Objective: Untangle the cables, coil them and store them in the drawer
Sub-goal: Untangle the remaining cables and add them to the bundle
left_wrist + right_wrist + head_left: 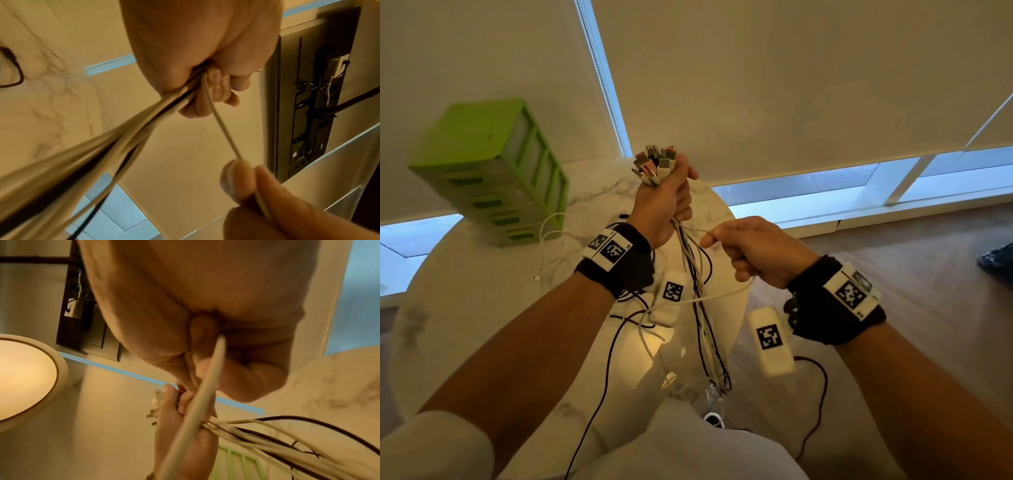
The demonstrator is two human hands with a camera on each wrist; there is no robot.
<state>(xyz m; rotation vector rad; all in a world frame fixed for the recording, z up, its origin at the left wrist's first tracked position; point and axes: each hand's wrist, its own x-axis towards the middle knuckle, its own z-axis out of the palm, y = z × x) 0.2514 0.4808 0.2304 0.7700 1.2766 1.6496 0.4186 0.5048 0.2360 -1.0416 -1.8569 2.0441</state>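
Observation:
My left hand (667, 198) is raised above the round marble table (462, 308) and grips a bundle of white and black cables (698, 284) just below their plugs (655, 164), which stick out above the fist. The cables hang down toward my lap. My right hand (753, 251) is just right of the bundle and pinches one white cable (695, 230) that runs out of the left fist; the same cable passes on through my right fist. In the left wrist view the bundle (115, 136) and the single white cable (222, 129) leave the fist (205, 65). The green drawer unit (493, 171) stands at the table's back left.
More white cable (551, 240) lies loose on the table by the drawer unit. White tagged boxes (770, 339) hang under my wrists with dark leads. Windows with lowered blinds (791, 85) stand behind the table. A wooden floor (911, 260) lies to the right.

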